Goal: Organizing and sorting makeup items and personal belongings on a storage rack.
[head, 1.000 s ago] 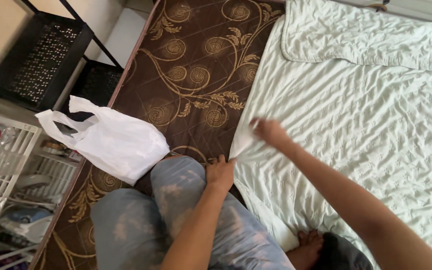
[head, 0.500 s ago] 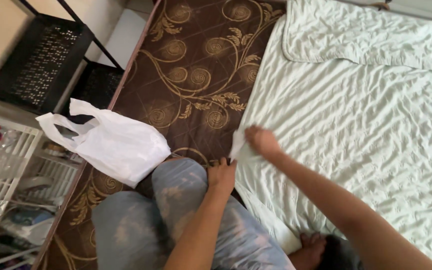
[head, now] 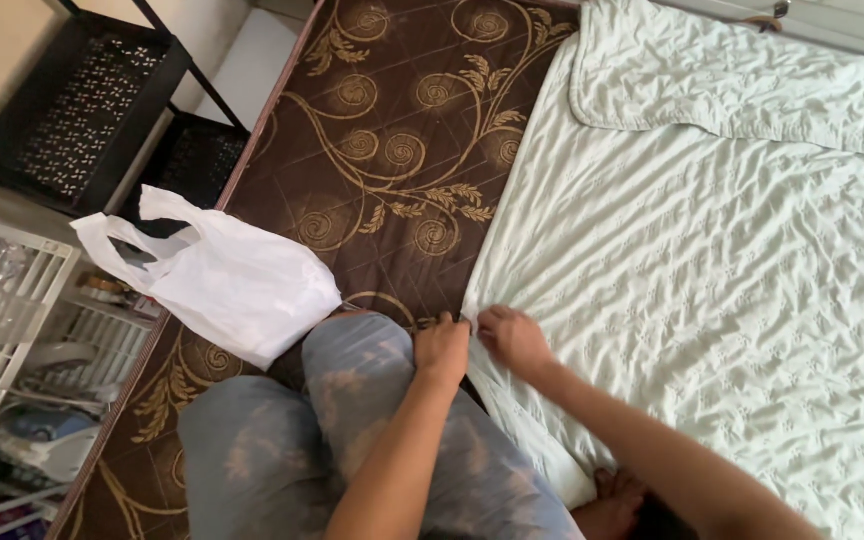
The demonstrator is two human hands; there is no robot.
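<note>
I kneel on a brown mattress (head: 392, 120) with gold swirl patterns, my knees in faded blue jeans (head: 352, 430). A crumpled pale green bedsheet (head: 712, 250) covers the right half of the mattress. My left hand (head: 442, 348) rests on my knee and pinches the sheet's near left edge. My right hand (head: 512, 338) sits right beside it, fingers closed on the same edge of the sheet. The two hands nearly touch.
A white plastic carrier bag (head: 227, 280) lies on the mattress by my left knee. A black perforated metal rack (head: 72, 110) stands past the mattress's left edge. A white wire shelf (head: 12, 340) with bottles sits at lower left. A folded part of the sheet (head: 732, 80) lies at the top.
My right hand came back toward me along the sheet's edge, from an arm's reach away to right beside my left hand. The left hand stayed on my knee.
</note>
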